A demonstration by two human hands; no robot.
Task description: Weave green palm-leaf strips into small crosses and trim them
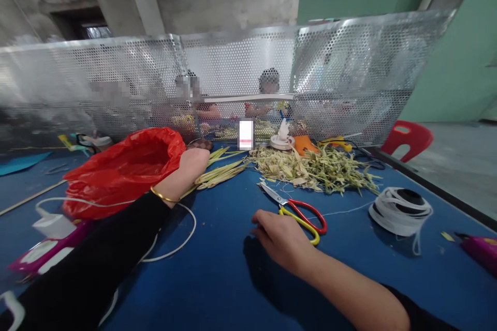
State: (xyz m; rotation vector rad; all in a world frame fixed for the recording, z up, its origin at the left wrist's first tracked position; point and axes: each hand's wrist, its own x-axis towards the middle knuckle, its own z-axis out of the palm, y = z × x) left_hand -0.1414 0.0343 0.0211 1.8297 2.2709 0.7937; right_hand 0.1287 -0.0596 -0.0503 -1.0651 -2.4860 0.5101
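Note:
My left hand [195,164], with a gold bangle [166,196] at the wrist, reaches forward past the red plastic bag [116,181]. It is beside a bundle of pale green-yellow plant strips [221,174], near a dark patterned item [200,144]. Its fingers are turned away and hidden. Above the blue table, my right hand [285,240] hovers with loosely bent fingers slightly apart, and nothing shows in them. Just beyond it lie scissors [287,202] with one red and one yellow handle, their blades pointing away to the left.
Shredded dry husks and greenish trimmings [310,168] lie at the back right. A spool of white cord [399,212] sits at right, and a white cable [190,238] loops at left. A perforated metal screen [236,57] borders the table, with people behind it. A red chair [411,137] stands beyond.

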